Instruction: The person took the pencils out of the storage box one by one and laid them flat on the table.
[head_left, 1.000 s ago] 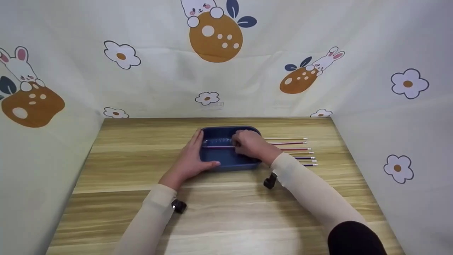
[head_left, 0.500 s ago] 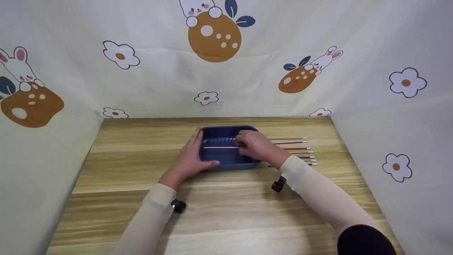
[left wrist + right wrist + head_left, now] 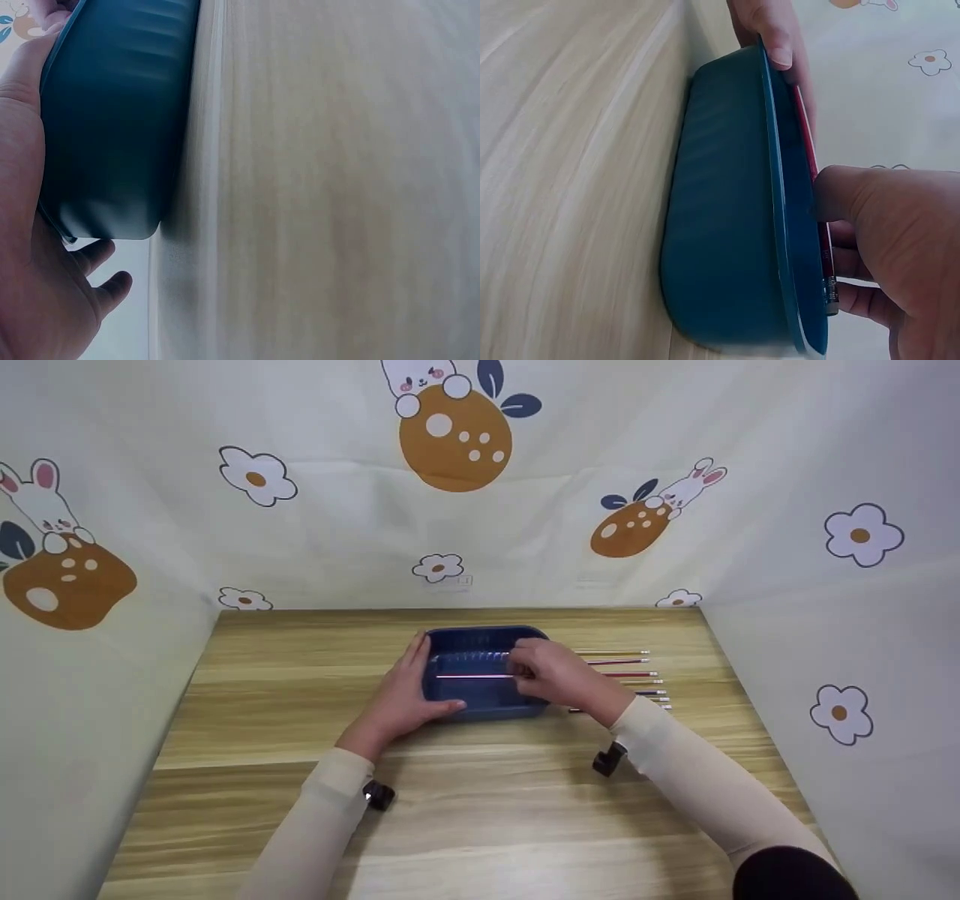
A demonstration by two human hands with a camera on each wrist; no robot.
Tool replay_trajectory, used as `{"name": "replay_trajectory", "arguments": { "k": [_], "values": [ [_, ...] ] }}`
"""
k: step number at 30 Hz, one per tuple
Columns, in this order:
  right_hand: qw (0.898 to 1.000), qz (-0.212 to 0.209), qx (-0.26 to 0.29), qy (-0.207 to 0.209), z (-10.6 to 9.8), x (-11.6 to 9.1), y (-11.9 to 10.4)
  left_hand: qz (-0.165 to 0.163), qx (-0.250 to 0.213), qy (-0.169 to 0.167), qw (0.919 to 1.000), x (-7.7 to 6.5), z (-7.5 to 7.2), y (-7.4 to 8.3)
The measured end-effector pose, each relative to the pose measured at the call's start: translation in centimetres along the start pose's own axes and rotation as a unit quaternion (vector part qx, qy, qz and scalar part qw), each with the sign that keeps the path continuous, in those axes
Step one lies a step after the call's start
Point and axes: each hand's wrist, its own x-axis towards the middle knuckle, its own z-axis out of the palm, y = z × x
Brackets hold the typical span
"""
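A dark blue rectangular plastic box with an open top stands on the wooden table. My left hand grips its left end, thumb over the near rim and fingers spread round the far corner. In the right wrist view, that thumb overlaps the box's upper edge. With bent fingers, my right hand pinches a red pencil close to its eraser end. The pencil lies lengthwise over the box opening, its shaft pointing left toward the left hand. In the left wrist view, the box's ribbed side faces the camera.
Several pencils with white eraser ends lie side by side to the right of the box, partly hidden by the right hand and box. A patterned cloth rises behind the table and along both sides.
My right hand has shifted right and slightly nearer with the pencil, whose left end has drawn away from the box's left end. The left hand and box have stayed nearly still.
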Motion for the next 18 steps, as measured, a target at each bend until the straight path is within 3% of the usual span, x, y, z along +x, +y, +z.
{"name": "replay_trajectory", "arguments": {
  "k": [5,18],
  "values": [
    [1.000,-0.001,0.006,-0.001,-0.1,-1.1,0.5,0.009,0.007,-0.002,0.9999,0.1,0.0,0.0],
    [1.000,-0.003,0.020,0.009,-1.2,-3.6,0.8,-0.003,0.011,-0.010,0.9999,0.0,-0.1,0.0]
  ]
}}
